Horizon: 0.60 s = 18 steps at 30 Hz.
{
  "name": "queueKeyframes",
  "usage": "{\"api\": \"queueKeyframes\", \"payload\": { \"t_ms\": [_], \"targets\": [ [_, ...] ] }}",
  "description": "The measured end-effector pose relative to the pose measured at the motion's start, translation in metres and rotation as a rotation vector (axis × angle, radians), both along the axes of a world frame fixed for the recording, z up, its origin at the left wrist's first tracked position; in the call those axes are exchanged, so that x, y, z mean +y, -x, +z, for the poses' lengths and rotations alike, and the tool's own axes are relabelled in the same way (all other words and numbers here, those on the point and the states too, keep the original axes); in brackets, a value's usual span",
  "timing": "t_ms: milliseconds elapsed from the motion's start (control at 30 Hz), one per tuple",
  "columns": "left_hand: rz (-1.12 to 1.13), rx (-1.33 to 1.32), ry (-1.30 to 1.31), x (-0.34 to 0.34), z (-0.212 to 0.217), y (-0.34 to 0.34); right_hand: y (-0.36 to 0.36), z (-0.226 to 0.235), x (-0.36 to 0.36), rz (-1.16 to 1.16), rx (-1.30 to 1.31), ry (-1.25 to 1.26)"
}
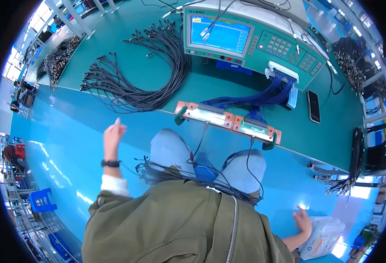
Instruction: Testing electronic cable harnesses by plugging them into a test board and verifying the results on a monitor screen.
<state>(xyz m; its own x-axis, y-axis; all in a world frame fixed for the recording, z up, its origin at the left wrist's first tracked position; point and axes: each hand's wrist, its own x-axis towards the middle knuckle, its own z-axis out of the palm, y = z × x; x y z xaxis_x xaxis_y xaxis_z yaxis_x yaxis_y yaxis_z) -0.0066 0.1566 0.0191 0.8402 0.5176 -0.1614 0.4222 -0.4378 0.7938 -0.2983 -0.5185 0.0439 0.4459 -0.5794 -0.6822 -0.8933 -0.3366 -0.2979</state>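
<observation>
My left hand [114, 136], with a black band on its wrist, is held over the floor left of my knees. Its forefinger points out and the others look loosely bent; no object shows in it. My right hand [303, 221] is low at the right, slightly blurred, its fingers apart, beside a white plastic package [322, 239]. Across my lap lies a bundle of black cables [193, 177]. Two black cables run up to a copper-coloured test fixture [230, 121] with green clamps on the table's front edge, one plug at each circuit board.
On the green table [210, 83], a cable tester [254, 44] with a lit screen connects to the fixture by blue wires [245, 97]. A large looped bundle of black cables [171, 83] lies left of it, a phone [313, 106] right. A blue stool [43, 200] stands far left.
</observation>
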Motion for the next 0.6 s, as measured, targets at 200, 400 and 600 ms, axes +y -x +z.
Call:
{"api": "queueKeyframes", "payload": {
  "t_ms": [200,400,600],
  "targets": [
    [0.083,-0.084,0.970,-0.060,-0.025,-0.063,-0.114,0.025,0.060,0.274,-0.434,0.091],
    [-0.786,-0.548,1.023,-0.188,0.051,0.017,-0.198,0.015,0.196,0.458,-1.142,-1.238],
    [-1.630,-0.625,0.589,-0.217,0.088,0.030,-0.245,0.039,0.252,0.532,-1.127,-2.052]
  ]
}}
